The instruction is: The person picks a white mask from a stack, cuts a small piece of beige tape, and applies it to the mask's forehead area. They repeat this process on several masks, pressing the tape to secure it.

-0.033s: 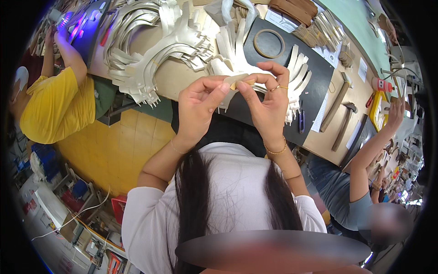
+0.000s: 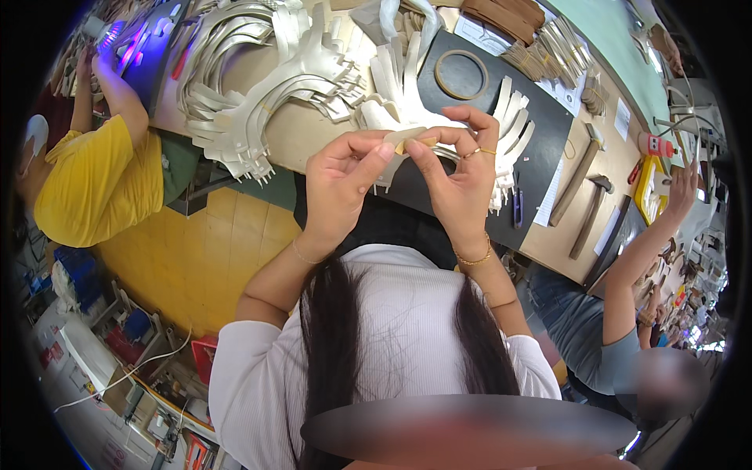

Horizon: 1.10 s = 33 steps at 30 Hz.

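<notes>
Both hands meet over the table's near edge with a small pale strip (image 2: 404,139) between them; its tan side shows toward the right fingers. My left hand (image 2: 337,184) pinches one end between thumb and forefinger. The other end is in the pinch of my right hand (image 2: 460,176), whose remaining fingers are bent. Just beyond the fingertips lies a bundle of pale, shiny cut pieces with strap-like tails (image 2: 403,86), partly hidden by the hands. More such pieces, in curved stacks (image 2: 251,129), cover the table to the left.
A black mat (image 2: 439,66) carries a tape-like ring (image 2: 462,75) and, at its right edge, blue-handled snips (image 2: 518,210). Farther right lie two hammers (image 2: 578,176) (image 2: 593,215), papers and brown strips (image 2: 548,51). Co-workers sit at left in yellow (image 2: 102,184) and at right (image 2: 583,321).
</notes>
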{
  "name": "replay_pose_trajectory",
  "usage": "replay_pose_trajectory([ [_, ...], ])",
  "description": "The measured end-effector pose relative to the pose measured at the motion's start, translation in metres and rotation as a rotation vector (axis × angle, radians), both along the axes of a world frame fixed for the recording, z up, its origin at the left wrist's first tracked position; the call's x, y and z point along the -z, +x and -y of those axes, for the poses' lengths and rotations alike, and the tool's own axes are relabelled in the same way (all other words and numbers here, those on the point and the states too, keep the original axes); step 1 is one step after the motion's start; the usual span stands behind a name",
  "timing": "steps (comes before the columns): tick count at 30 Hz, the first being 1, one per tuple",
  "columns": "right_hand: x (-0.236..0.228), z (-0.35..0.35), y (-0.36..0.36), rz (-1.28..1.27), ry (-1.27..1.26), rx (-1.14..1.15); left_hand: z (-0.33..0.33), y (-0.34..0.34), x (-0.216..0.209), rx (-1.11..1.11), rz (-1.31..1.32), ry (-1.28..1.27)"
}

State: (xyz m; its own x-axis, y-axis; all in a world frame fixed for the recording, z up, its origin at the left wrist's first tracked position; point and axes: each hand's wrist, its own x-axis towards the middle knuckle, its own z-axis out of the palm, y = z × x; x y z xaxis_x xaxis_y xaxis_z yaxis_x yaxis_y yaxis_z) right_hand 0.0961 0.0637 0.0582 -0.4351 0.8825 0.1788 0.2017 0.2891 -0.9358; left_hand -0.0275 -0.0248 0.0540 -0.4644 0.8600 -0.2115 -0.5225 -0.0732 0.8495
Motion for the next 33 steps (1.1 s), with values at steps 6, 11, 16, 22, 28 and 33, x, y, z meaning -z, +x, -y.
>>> replay_pose_trajectory([
  [6, 0.005, 0.0, 0.002, 0.025, 0.192, 0.033, -0.001, 0.002, 0.001, -0.013, -0.122, -0.054],
  [11, 0.003, -0.014, 0.009, -0.404, 0.136, 0.113, -0.012, -0.014, 0.004, -0.061, 0.114, 0.067],
  [16, -0.018, -0.037, 0.032, -0.479, 0.052, 0.015, -0.012, -0.011, -0.001, -0.023, -0.009, 0.027],
  [22, -0.039, -0.049, 0.027, 0.047, 0.123, -0.329, -0.015, -0.014, -0.012, 0.142, -0.085, -0.056],
  [28, -0.041, -0.055, 0.011, 0.214, 0.305, -0.432, -0.013, -0.016, -0.024, 0.267, -0.165, -0.114],
  [33, -0.032, -0.052, 0.011, 0.238, 0.371, -0.408, -0.015, -0.018, -0.024, 0.291, -0.134, -0.14],
])
